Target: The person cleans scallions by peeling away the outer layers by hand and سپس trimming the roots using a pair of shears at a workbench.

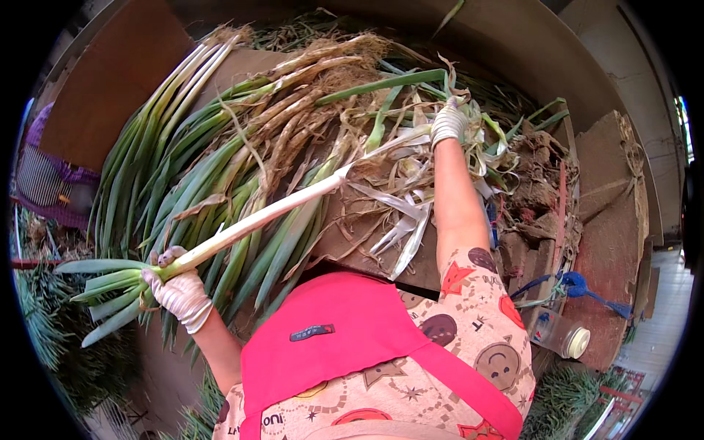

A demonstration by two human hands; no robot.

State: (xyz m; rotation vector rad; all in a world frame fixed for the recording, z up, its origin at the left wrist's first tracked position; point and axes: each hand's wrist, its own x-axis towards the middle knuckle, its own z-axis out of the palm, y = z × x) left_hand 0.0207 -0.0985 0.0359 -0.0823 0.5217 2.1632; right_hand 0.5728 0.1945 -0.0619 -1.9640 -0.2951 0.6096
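Observation:
My left hand, in a whitish glove, grips a long leek-like green onion where its pale stalk meets the green leaves. The stalk slants up to the right, and strips of peeled outer layer trail from its far end. My right hand, gloved too, is closed on leafy peelings at the upper right; its fingertips are partly hidden. Between my hands lie unpeeled green onions with brown, rooty ends. Farther left rests a bunch with clean white stalks.
Dry peelings litter the cardboard. Dirt-caked debris and a cardboard flap stand at the right, with a clear plastic jar below. A brown panel and purple basket are at the left. More green onions lie lower left.

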